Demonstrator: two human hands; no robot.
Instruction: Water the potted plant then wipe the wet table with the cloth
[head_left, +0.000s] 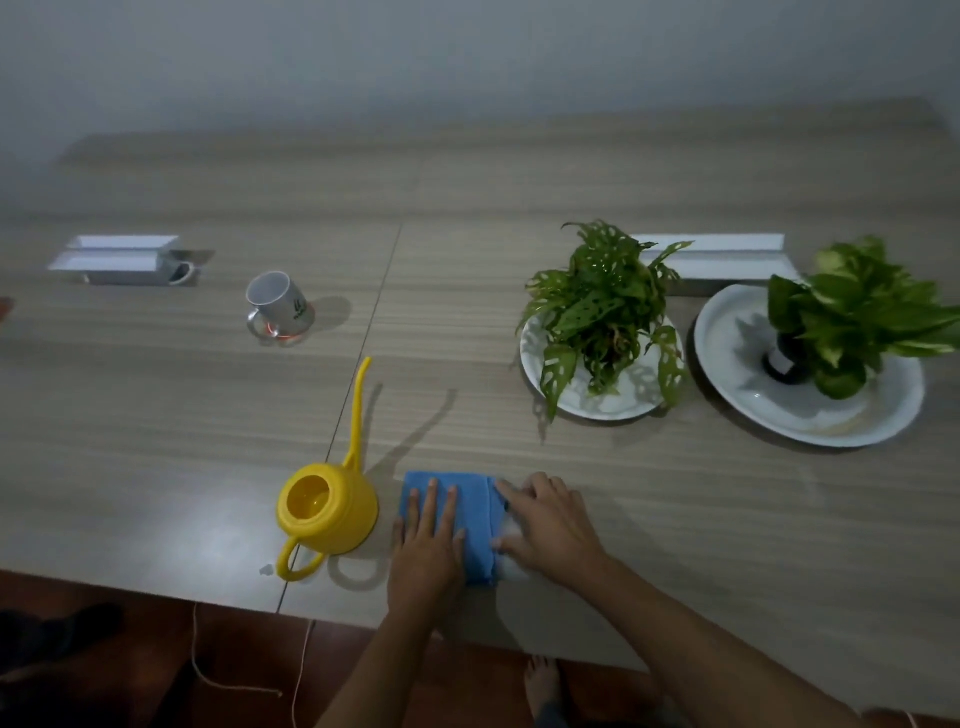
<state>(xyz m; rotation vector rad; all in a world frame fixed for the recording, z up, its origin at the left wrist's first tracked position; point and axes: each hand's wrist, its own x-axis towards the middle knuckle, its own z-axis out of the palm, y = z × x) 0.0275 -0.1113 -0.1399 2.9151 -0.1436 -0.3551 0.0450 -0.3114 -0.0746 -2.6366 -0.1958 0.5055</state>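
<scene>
A folded blue cloth (475, 512) lies near the front edge of the wooden table (208, 415). My left hand (428, 540) rests flat on the cloth's left half, fingers spread. My right hand (550, 525) presses on the cloth's right edge with its fingers bent. A yellow watering can (324, 512) with a long thin spout stands just left of the cloth. Two potted plants stand at the right: one with holed leaves (602, 306) on a white plate (613, 405), and one with broad leaves (857, 306) on a bigger white plate (831, 421).
A grey mug (278, 304) stands on a coaster left of centre. White open boxes sit at the far left (119, 260) and behind the plants (727, 257). A seam runs down the table's middle. Cords and a bare foot (543, 686) show below the front edge.
</scene>
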